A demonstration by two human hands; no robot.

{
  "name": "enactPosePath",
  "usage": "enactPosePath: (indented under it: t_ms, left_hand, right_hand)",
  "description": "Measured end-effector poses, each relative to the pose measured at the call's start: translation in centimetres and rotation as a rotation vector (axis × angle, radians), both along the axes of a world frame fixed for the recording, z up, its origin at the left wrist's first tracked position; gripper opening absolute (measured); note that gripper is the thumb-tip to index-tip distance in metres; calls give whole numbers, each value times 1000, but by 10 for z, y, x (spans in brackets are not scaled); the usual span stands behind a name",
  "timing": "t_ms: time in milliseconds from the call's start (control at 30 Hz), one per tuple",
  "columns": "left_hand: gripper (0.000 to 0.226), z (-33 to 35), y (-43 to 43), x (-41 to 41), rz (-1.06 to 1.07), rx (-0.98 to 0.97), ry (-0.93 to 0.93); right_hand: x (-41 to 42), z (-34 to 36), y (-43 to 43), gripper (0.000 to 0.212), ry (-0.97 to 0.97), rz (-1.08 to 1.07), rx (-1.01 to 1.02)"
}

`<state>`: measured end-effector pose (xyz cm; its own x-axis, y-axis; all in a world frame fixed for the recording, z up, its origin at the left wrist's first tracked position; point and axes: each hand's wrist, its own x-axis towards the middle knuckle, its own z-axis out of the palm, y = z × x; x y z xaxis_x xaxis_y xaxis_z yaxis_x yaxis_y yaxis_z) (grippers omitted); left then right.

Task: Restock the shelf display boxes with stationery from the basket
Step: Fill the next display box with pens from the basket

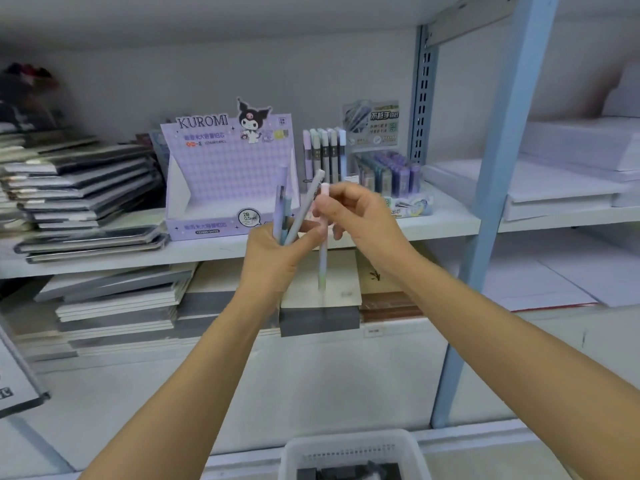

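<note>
My left hand (273, 258) is curled around a small bunch of pens (281, 209). It holds them near their bottom ends, so they stick up and fan out a bit. 1 of them, a grey pen (308, 206), leans to the right. My right hand (360, 216) is just to the right of my left hand. Its fingers and thumb pinch 1 more pen, the pink and green pen (322, 261). This pen stands almost straight up, with the pink end on top and the green end below my hand. My 2 hands are very close, and I cannot tell if they touch.

Both hands are up in front of the middle shelf (446, 223). Just behind the bunch sits the purple display box (228, 168), with KUROMI on its tall back card. To its right is a row of standing pens (325, 154). Right of that is a second display box (391, 174) packed with little purple and green cases. Far left on the shelf are stacks of dark notebooks (79, 188). More flat stacks (121, 306) lie on the shelf below. The white basket (346, 439) is near me, at the bottom, with something dark inside. A blue post (498, 168) stands to the right, with white paper stacks (571, 168) past it.
</note>
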<state>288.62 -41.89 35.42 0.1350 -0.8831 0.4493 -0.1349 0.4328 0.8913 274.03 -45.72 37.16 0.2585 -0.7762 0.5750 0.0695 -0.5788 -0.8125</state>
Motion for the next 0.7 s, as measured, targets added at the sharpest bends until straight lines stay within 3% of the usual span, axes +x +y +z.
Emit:
enactPosePath:
  t_ms: [100,333,700]
  left_hand:
    - [18,19,-8,1,-13,-33,-13]
    - [22,50,-34,13,9,40,194]
    - [19,43,-48,21,-26,-28,114]
  right_hand:
    - [-3,29,-10,8,58,6,-109]
    - [-25,90,-50,14,-222,-228,-181]
    - [-16,76,-88,18,190,-347,-196]
